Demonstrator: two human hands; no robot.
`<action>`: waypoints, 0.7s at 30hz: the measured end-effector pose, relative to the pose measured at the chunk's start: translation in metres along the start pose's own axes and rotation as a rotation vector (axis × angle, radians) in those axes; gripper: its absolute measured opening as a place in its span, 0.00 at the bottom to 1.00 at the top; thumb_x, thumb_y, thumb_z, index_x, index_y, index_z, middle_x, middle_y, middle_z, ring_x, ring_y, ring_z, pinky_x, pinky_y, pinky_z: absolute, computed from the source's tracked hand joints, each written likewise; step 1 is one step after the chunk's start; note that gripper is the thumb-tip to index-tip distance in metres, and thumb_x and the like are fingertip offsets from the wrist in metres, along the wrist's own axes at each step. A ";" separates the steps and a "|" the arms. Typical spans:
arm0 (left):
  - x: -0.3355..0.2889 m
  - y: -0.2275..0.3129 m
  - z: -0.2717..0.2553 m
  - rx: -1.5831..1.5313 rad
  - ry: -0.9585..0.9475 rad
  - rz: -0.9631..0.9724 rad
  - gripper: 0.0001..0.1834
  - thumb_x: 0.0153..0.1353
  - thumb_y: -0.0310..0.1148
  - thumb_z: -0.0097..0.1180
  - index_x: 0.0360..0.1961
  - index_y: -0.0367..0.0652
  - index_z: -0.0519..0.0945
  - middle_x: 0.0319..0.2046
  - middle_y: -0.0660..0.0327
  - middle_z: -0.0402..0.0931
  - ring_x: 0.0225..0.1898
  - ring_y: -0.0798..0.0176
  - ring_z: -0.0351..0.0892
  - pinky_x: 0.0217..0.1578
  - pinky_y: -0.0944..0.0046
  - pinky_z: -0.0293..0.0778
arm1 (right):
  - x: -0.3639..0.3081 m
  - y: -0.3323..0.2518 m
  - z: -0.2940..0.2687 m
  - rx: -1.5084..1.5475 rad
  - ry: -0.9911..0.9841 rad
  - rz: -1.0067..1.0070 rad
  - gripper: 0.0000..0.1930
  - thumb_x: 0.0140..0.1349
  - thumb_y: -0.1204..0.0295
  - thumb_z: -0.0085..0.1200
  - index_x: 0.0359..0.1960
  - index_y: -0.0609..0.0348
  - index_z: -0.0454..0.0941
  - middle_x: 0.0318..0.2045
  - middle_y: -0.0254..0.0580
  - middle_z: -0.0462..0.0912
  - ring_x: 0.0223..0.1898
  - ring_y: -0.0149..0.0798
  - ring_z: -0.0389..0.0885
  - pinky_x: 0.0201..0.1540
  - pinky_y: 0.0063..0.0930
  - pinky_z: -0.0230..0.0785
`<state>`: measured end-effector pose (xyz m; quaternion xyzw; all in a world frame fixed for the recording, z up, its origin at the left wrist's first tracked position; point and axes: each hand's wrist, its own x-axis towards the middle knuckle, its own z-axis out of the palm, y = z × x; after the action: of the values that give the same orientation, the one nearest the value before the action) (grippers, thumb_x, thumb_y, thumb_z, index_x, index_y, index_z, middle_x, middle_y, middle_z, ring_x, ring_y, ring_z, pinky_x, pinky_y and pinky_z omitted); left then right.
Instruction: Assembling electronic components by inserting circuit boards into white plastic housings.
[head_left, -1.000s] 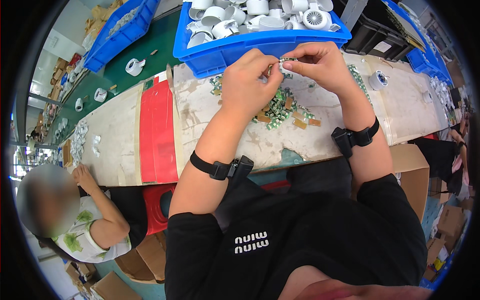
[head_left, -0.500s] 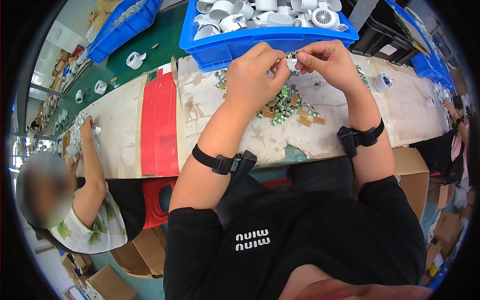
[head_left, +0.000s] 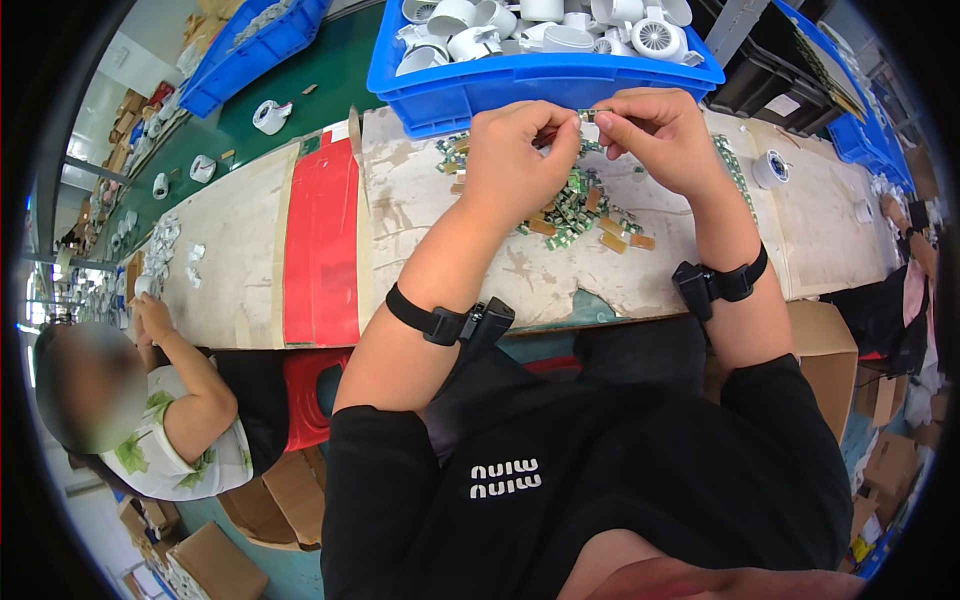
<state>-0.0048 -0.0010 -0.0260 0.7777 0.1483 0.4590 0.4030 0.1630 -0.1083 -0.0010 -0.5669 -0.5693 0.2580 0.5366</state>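
Observation:
Between my two hands, above the bench, is a small green circuit board [head_left: 587,115]. My left hand [head_left: 525,155] is closed, thumb and forefinger pinched at the board's left end. The fingers of my right hand [head_left: 655,135] pinch its right end. Below and between the hands lies a loose pile of small green circuit boards [head_left: 575,215], some with tan-brown pieces [head_left: 613,240] among them. My left hand partly covers more boards at the pile's far left side.
A blue bin [head_left: 540,75] full of white round plastic housings [head_left: 655,38] stands just beyond my hands. A white cylindrical part [head_left: 770,170] sits to the right, near a black crate [head_left: 765,80]. A red strip [head_left: 320,240] crosses the bench at left, where a co-worker [head_left: 180,400] sits.
My hands stay close together, with the small board still between the fingertips. The co-worker at left has drawn both hands together, nearer the body. The view has shifted slightly.

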 end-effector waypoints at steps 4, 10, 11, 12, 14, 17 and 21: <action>-0.002 -0.001 -0.009 0.131 0.041 0.179 0.03 0.58 0.25 0.63 0.29 0.36 0.85 0.23 0.57 0.84 0.24 0.64 0.83 0.28 0.68 0.77 | 0.007 -0.007 0.009 -0.031 -0.040 -0.074 0.07 0.66 0.73 0.61 0.38 0.65 0.87 0.29 0.38 0.84 0.26 0.27 0.80 0.31 0.22 0.75; 0.014 0.022 -0.032 0.140 0.109 0.283 0.02 0.57 0.23 0.63 0.28 0.36 0.84 0.22 0.58 0.81 0.22 0.66 0.80 0.25 0.70 0.74 | 0.006 -0.005 0.012 -0.129 0.024 -0.191 0.09 0.63 0.75 0.61 0.43 0.66 0.85 0.26 0.40 0.81 0.28 0.30 0.80 0.33 0.23 0.71; 0.018 0.027 -0.043 0.142 0.105 0.264 0.03 0.57 0.23 0.63 0.28 0.35 0.83 0.21 0.58 0.81 0.21 0.68 0.80 0.25 0.70 0.74 | 0.008 -0.007 0.018 -0.209 0.040 -0.282 0.09 0.63 0.76 0.61 0.42 0.66 0.85 0.26 0.40 0.80 0.28 0.31 0.79 0.33 0.23 0.70; 0.025 0.025 -0.056 0.196 0.121 0.284 0.03 0.57 0.23 0.63 0.28 0.35 0.83 0.21 0.58 0.81 0.21 0.68 0.80 0.25 0.70 0.74 | 0.010 -0.010 0.022 -0.287 0.066 -0.375 0.08 0.63 0.76 0.61 0.42 0.66 0.85 0.25 0.41 0.80 0.27 0.31 0.78 0.34 0.24 0.69; 0.043 0.010 -0.087 0.159 0.331 0.217 0.04 0.58 0.23 0.62 0.27 0.34 0.83 0.20 0.60 0.81 0.21 0.71 0.78 0.25 0.69 0.73 | 0.006 -0.006 0.015 -0.305 0.168 -0.312 0.07 0.62 0.77 0.61 0.40 0.65 0.85 0.24 0.39 0.79 0.26 0.32 0.76 0.34 0.25 0.67; 0.078 -0.025 -0.137 0.265 0.535 0.122 0.07 0.60 0.25 0.61 0.26 0.32 0.83 0.19 0.60 0.80 0.21 0.72 0.77 0.24 0.68 0.72 | -0.001 -0.007 0.012 -0.364 0.223 -0.355 0.03 0.60 0.79 0.61 0.34 0.66 0.83 0.22 0.40 0.77 0.23 0.33 0.72 0.29 0.27 0.65; 0.101 -0.092 -0.209 0.450 0.767 -0.037 0.09 0.59 0.27 0.59 0.25 0.31 0.82 0.17 0.59 0.79 0.20 0.71 0.76 0.24 0.66 0.71 | 0.002 -0.017 0.021 -0.409 0.147 -0.465 0.02 0.59 0.80 0.60 0.29 0.66 0.80 0.20 0.42 0.75 0.20 0.36 0.73 0.26 0.28 0.64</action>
<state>-0.1123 0.2205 0.0166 0.6169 0.3972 0.6632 0.1476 0.1379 -0.1040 0.0087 -0.5345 -0.6836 -0.0330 0.4958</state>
